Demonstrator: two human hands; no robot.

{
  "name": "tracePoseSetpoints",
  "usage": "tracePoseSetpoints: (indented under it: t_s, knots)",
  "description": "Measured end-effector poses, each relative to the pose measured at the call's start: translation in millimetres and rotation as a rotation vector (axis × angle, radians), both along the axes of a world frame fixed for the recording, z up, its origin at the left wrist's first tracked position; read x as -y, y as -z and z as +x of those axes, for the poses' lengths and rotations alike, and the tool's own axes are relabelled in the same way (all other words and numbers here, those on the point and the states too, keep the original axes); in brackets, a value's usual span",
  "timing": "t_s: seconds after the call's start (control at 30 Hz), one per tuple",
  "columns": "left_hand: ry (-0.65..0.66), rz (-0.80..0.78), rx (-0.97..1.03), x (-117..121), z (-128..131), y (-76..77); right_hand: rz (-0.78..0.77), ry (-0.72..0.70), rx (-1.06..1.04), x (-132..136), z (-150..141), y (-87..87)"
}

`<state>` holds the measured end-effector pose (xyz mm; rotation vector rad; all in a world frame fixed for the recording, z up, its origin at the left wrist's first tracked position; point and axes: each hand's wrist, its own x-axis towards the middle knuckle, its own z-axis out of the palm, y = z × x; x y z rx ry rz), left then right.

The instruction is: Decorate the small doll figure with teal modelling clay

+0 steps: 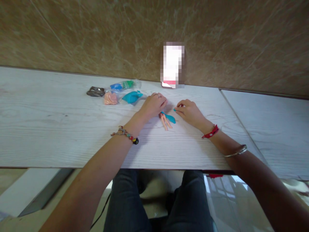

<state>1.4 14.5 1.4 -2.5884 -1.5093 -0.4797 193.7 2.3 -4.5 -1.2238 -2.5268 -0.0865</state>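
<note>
A small clay figure (pixel 167 120) with peach legs and a teal body lies on the white wooden table (pixel 60 129). My left hand (pixel 154 104) rests curled over its upper end, fingers closed on it. My right hand (pixel 188 111) is just to the right, thumb and fingers pinched on a tiny bit of teal clay (pixel 174 110). Beaded and red bracelets sit on my wrists.
Bagged clay lumps lie at the back left: dark brown (pixel 95 91), peach (pixel 110 98), teal (pixel 131 96), blue and green (pixel 122 85). A blurred white card (pixel 172 66) leans on the brown wall. A second table (pixel 272 122) adjoins on the right.
</note>
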Motion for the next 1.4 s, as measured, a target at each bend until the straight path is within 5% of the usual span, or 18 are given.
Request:
tracePoseSetpoints:
  t_s: [0.27,1.13,1.4]
  knots:
    - [0.025,-0.001,0.038,-2,1,2.6,-0.041,0.130,-0.027,-3,-10,-0.5]
    - [0.032,-0.052,-0.002,1,-2,1.0,-0.030,0.109,0.049,-3,5,0.4]
    - [0.014,-0.018,-0.040,1,-2,1.4,-0.022,0.083,0.097,20,5,-4.4]
